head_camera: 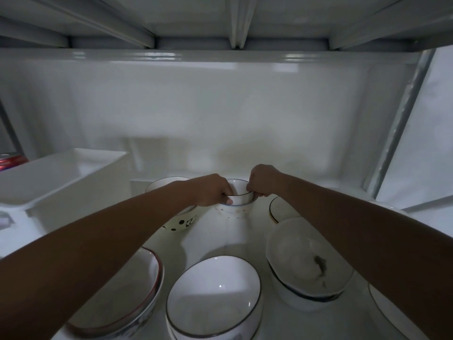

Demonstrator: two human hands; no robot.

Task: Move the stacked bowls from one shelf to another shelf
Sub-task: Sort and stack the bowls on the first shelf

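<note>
White ceramic bowl [236, 196] with a thin dark rim, held at the rear centre of the shelf [215, 238] by both hands.

The left hand [212, 191] pinches the bowl's left rim, thumb on the near edge; the right hand [262, 181] curls its fingers over the right rim. A spotted bowl [180, 223] stands just left of it, under the left forearm. Nearer the camera are a red-rimmed bowl [137, 290], a dark-rimmed bowl [213, 298] and a fish-marked bowl [306, 266]. A white rectangular tray [61, 177] occupies the left side.
</note>
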